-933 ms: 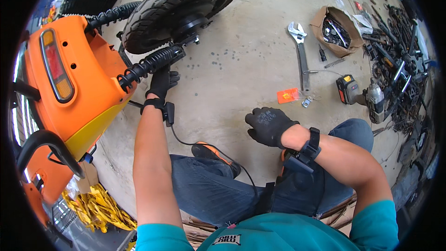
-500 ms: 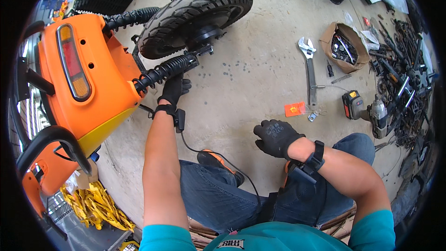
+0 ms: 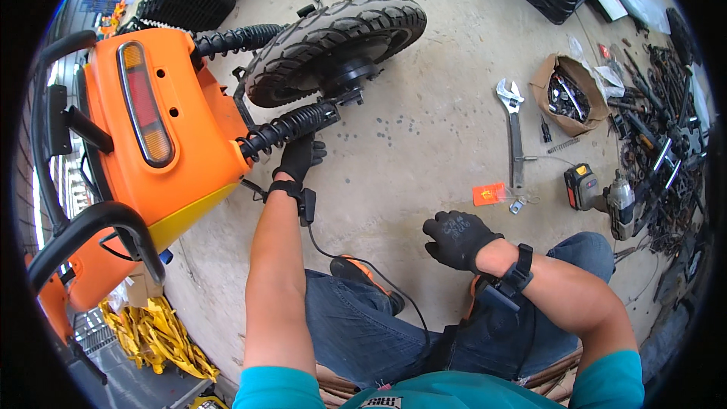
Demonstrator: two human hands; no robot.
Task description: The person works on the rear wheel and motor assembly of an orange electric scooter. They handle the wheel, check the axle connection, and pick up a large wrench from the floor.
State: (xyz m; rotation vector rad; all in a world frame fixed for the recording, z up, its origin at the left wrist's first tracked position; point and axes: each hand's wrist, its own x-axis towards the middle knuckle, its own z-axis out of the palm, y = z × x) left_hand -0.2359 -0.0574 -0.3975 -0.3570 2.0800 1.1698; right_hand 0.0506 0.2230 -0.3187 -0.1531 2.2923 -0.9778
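Observation:
An orange scooter body (image 3: 201, 132) lies tipped over on the left, with its tail lamp facing up and its black tyre (image 3: 303, 49) beyond. My left hand (image 3: 303, 156), in a black glove, is beside and partly beneath the nearer coil-spring shock absorber (image 3: 284, 129). Its visible fingers point right, slightly bent and apart; the shock hides the rest. Above the floor in front of my knees, my gloved right hand (image 3: 460, 239) hangs with curled fingers. Its palm faces away, so its contents are hidden. Near it lie an orange tag (image 3: 488, 194) and a small metal piece (image 3: 516, 206).
A large adjustable wrench (image 3: 515, 136), a cordless impact driver (image 3: 621, 204) and its battery (image 3: 581, 185) lie to the right. A paper bag (image 3: 541, 87) holds metal parts. Tangled hardware (image 3: 666, 129) lines the far right. Small dark discs (image 3: 390, 127) dot the floor near the wheel.
The whole view has shifted, so the scooter and floor items appear lower and farther right. My left hand stays by the shock absorber, and my right hand keeps its curled pose.

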